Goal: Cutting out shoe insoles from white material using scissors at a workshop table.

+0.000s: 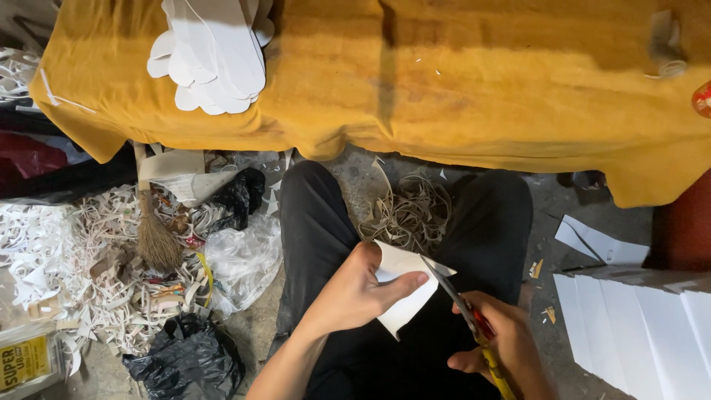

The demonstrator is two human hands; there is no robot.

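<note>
My left hand (355, 292) grips a white piece of card (404, 292) over my lap, thumb lying across its face. My right hand (503, 344) holds scissors (463, 304) with red and yellow handles; the blades point up and left and meet the card's right edge. Both hands sit between my knees, which are in black trousers (318, 222). A stack of white cut-out shapes (211, 55) lies on the mustard-yellow cloth (459, 81) at the far left.
Paper scraps and curled offcuts (407, 211) litter the floor. A small broom (154, 237), clear and black plastic bags (189, 359) lie left. White sheets (637, 326) are stacked at right. A tape roll (666, 44) rests on the cloth.
</note>
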